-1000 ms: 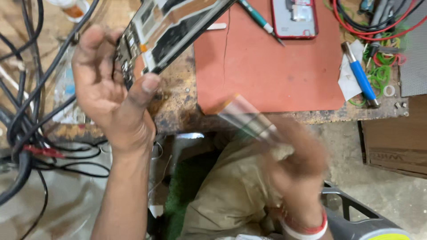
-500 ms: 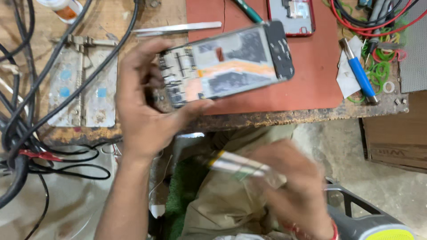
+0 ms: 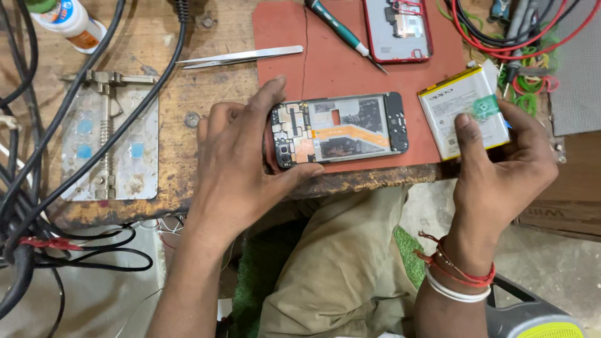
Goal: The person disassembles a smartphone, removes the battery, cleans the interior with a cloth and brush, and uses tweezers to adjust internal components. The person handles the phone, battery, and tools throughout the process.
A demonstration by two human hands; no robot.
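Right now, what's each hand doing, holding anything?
Left hand: closed around the end of the opened phone, holding it on the red mat.
Right hand: gripping the white battery.

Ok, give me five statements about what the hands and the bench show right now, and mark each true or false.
1. The left hand grips the opened phone by its end. True.
2. The right hand holds a screwdriver. False: it holds a flat white battery.
3. The tweezers lie on the wooden bench, untouched. True.
4. The opened phone lies over the red mat. True.
5. The red-framed back cover is in the left hand. False: it lies on the mat, apart from both hands.
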